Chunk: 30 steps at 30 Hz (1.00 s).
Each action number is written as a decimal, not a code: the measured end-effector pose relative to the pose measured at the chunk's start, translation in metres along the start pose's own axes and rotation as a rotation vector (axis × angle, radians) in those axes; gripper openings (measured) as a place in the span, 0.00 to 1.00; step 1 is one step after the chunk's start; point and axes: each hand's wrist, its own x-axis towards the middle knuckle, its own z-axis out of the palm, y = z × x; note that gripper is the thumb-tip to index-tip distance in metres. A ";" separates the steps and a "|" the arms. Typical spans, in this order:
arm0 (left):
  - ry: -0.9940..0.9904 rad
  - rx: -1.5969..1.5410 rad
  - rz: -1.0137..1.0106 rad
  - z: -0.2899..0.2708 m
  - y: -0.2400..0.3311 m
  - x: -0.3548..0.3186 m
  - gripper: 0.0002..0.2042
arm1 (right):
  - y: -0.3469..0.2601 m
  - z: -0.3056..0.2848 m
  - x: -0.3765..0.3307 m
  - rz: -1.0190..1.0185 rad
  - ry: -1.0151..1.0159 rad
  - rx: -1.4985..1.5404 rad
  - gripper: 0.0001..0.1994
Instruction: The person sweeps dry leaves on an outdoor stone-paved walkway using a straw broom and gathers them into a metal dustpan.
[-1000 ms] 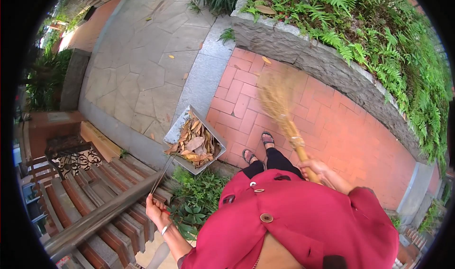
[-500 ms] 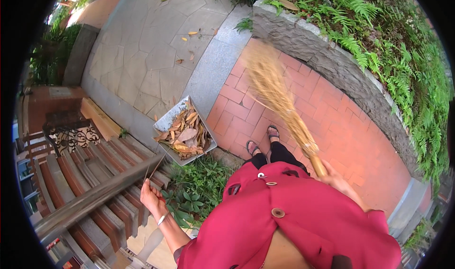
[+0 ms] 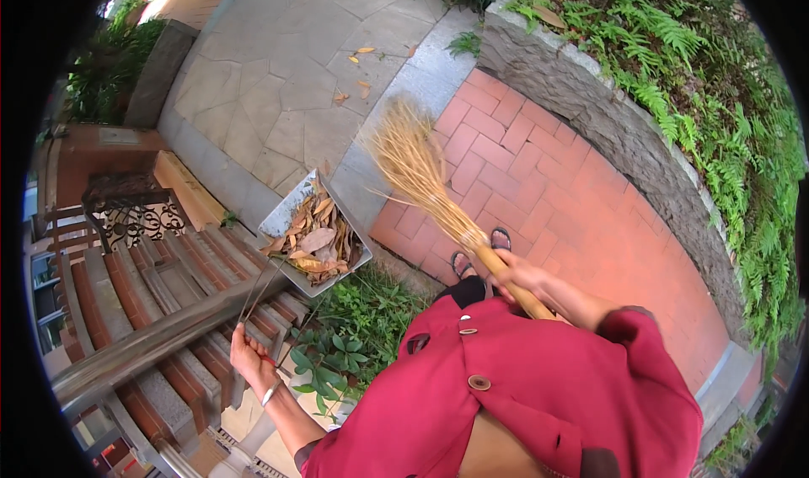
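Observation:
My right hand (image 3: 517, 274) grips the wooden handle of a straw broom (image 3: 419, 173), whose bristles point up over the grey stone kerb and the red brick path. My left hand (image 3: 251, 362) holds the thin metal handle of a grey dustpan (image 3: 297, 211) that sits low at the left of my feet. The dustpan is full of dry brown leaves (image 3: 316, 240). I wear a red buttoned coat and sandals.
Brick steps with a metal handrail (image 3: 160, 343) run at the lower left. A green plant (image 3: 350, 331) grows beside my feet. A stone wall (image 3: 590, 107) topped with ferns borders the brick path on the right. Loose leaves (image 3: 354, 78) lie on the paved area ahead.
The broom's bristles have swung from the brick path leftward to the grey kerb. The dustpan stays in my left hand, and the view has shifted slightly.

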 end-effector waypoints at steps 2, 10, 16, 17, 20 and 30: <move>0.011 0.011 0.034 0.005 0.004 -0.006 0.14 | -0.017 0.009 0.019 -0.015 -0.009 0.203 0.27; 0.084 -0.042 0.032 0.024 -0.002 -0.016 0.13 | -0.064 0.000 -0.103 -0.095 0.165 -0.091 0.34; 0.199 -0.102 -0.035 0.055 -0.001 -0.026 0.15 | -0.154 -0.043 -0.046 -0.035 0.267 0.044 0.36; 0.207 -0.113 -0.034 0.062 -0.002 -0.026 0.15 | -0.167 -0.057 -0.024 -0.023 0.291 0.041 0.36; 0.288 -0.137 -0.097 0.089 0.002 -0.030 0.16 | -0.227 -0.091 0.046 0.028 0.229 0.012 0.33; 0.431 -0.132 -0.269 0.165 0.026 -0.029 0.16 | -0.357 -0.097 0.079 -0.017 0.013 -0.004 0.30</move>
